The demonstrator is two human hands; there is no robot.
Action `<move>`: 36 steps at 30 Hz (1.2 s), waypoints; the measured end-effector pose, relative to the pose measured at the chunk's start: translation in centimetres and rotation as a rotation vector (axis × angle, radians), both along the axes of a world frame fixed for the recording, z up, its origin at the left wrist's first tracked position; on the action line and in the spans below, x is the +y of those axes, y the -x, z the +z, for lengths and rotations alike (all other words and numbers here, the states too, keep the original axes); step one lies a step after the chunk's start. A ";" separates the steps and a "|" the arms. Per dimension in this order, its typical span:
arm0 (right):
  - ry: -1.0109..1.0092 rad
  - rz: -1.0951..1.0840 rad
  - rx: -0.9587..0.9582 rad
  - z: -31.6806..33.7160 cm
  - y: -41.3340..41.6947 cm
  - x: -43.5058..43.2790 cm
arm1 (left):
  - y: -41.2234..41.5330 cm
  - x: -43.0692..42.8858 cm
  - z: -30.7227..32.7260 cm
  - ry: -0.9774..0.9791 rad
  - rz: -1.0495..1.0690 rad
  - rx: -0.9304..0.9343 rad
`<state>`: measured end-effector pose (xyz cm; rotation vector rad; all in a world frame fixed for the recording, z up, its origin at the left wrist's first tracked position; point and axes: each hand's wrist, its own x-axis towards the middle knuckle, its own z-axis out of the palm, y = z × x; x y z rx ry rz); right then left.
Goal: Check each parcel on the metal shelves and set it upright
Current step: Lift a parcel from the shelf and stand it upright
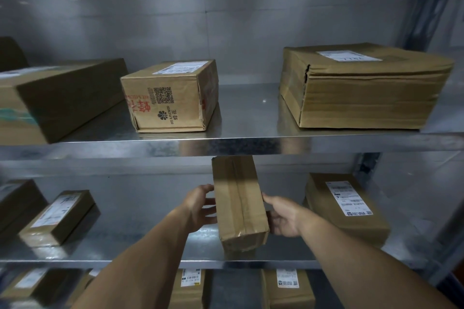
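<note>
A long brown taped parcel [238,203] lies on the middle metal shelf [150,246], its taped seam facing up and no label showing. My left hand [200,208] holds its left side, thumb on top. My right hand [283,216] grips its right side, fingers curled around the edge. On the same shelf a labelled parcel [349,208] lies flat at the right and a small labelled parcel [57,218] lies at the left.
The upper shelf [251,143] carries a printed box [170,95], a big flat parcel [361,88] at the right and a long box [57,100] at the left. Labelled parcels [288,288] stand on the bottom shelf. A dark parcel [15,203] sits far left.
</note>
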<state>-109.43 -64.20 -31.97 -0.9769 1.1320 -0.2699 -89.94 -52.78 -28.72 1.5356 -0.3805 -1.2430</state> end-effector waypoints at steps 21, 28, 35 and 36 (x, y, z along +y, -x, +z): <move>0.004 0.074 -0.161 0.8 0.1 0.1 | -0.8 1.6 0.2 0.017 -0.175 -0.018; -0.038 0.031 -0.179 0.7 0.2 0.3 | -0.8 1.6 0.1 0.015 -0.176 -0.017; -0.022 -0.020 -0.057 1.4 0.5 0.3 | -0.1 1.4 0.3 0.010 -0.097 0.013; -0.030 -0.025 -0.063 1.4 0.5 0.1 | -0.2 1.2 0.4 0.014 -0.092 0.003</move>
